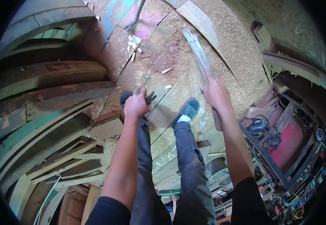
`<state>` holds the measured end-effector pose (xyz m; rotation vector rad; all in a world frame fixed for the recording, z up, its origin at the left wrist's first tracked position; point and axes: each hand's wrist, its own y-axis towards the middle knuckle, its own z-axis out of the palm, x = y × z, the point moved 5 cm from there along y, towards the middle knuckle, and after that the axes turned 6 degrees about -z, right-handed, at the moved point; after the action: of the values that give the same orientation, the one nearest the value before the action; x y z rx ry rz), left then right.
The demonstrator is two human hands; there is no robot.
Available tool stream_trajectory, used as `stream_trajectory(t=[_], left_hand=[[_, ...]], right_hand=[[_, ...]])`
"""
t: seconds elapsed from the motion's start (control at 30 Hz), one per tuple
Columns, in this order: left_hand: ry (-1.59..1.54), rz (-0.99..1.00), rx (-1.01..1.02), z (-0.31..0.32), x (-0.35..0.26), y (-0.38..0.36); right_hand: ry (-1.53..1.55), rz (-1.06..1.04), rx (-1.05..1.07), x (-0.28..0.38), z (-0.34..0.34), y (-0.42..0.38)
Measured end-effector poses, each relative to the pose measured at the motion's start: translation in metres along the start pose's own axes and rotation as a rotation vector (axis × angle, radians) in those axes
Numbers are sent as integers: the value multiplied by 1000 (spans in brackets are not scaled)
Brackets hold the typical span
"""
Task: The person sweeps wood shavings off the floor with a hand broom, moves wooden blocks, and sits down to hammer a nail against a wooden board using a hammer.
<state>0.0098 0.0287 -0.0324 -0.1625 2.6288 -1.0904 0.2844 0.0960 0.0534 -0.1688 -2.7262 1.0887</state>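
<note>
My left hand (136,105) is closed around a dark metal tool with a forked end (151,98), which looks like a claw hammer; my fist hides most of it. My right hand (216,93) grips a long, narrow wooden strip (197,50). One end of the strip points away over the floor and is pale and streaked; the other, darker end shows below my hand. A metal pry bar (136,19) with a flattened, split tip rests on the floor farther ahead, apart from both hands.
Sawdust and wood chips cover the floor (159,52), where a loose board (196,20) lies. Stacked timber (50,75) crowds the left. A metal frame (264,153) with cables and tools stands right. Another person's hand (173,198) shows behind my legs.
</note>
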Motion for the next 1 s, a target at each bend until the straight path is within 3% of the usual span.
stream_trajectory(t=[0.17, 0.43, 0.57, 0.63, 0.87, 0.93, 1.0], left_hand=[[19, 11, 5, -2, -4, -4], [1, 6, -14, 0, 3, -6], [8, -21, 21, 3, 3, -4], [6, -18, 15, 3, 2, -6], [11, 7, -18, 7, 4, -7], [12, 2, -13, 6, 4, -6], [16, -3, -6, 6, 3, -5]], right_hand=[[42, 35, 21, -16, 35, 39], [78, 17, 78, -19, 28, -31], [62, -82, 85, -34, 52, -23], [43, 64, 156, -43, 49, -13], [169, -33, -17, -57, 47, -26], [253, 153, 29, -58, 50, -24], [284, 119, 9, -54, 62, -14]])
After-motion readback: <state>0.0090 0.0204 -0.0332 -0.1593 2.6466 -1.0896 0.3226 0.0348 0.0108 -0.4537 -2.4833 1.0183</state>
